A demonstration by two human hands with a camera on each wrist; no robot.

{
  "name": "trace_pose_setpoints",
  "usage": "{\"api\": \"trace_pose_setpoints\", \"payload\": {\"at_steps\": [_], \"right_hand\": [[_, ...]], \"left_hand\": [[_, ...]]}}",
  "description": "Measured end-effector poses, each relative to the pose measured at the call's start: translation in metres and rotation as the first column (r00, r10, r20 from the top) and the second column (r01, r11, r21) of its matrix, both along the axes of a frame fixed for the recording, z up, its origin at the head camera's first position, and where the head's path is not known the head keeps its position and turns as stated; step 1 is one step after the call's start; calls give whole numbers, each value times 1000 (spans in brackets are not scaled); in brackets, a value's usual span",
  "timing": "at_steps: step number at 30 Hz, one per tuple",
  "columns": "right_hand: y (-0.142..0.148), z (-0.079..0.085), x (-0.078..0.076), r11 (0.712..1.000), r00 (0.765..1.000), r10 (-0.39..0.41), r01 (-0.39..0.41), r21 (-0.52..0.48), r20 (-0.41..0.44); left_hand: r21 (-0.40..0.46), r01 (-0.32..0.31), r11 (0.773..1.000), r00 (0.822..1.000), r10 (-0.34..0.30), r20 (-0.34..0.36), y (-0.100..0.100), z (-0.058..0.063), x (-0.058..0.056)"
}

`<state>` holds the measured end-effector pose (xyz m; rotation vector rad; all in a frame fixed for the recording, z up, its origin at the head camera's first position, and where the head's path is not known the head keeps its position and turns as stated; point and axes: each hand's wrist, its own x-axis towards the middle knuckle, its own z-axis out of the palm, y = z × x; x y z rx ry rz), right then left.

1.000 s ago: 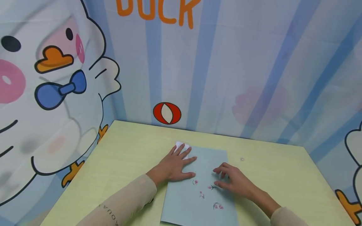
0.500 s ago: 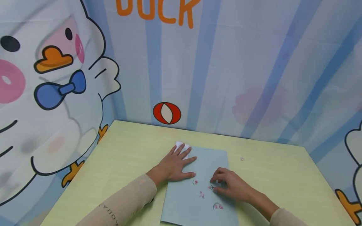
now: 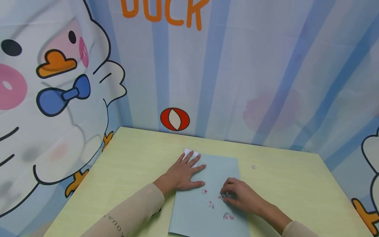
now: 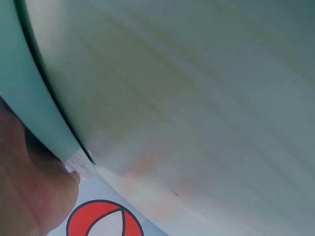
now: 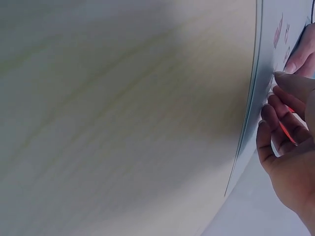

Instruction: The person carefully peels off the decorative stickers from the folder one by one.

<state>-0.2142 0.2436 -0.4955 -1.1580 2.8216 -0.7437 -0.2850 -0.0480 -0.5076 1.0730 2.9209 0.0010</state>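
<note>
My left hand (image 3: 186,172) rests with spread fingers on a light blue folder-like sheet (image 3: 192,217). Its fingertips lie over a white slip of paper (image 3: 186,152) at the top left corner; the left wrist view shows pink print on this slip (image 4: 80,163). My right hand (image 3: 244,196) is low over the sheet's right side, fingers curled. Its thumb and forefinger pinch at a small pink flower sticker (image 3: 219,197) with a dark stem, partly hidden by the fingertips. Other small pink stickers lie around: a round one (image 3: 204,191), one below it (image 3: 211,204) and a wider one (image 3: 228,216).
A pale yellow table (image 3: 142,148) bears the sheet. A tiny pinkish ring-like piece (image 3: 253,167) lies on it right of the sheet. Behind stands a blue-striped cloth backdrop (image 3: 225,82) with printed ducks and a red ball (image 3: 175,119).
My right hand has come down and slightly left onto the flower sticker, and the gap between thumb and forefinger has narrowed. The left hand has stayed in place.
</note>
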Motion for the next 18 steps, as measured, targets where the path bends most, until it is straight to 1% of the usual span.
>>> {"api": "trace_pose_setpoints", "payload": {"at_steps": [7, 18], "right_hand": [[0, -2, -2, 1000, 1000, 6, -6, 9, -11], [-1, 2, -4, 1000, 999, 2, -3, 20, 37]], "left_hand": [[8, 4, 1000, 1000, -4, 1, 0, 1, 0], [12, 3, 1000, 1000, -3, 7, 1, 0, 0]]}}
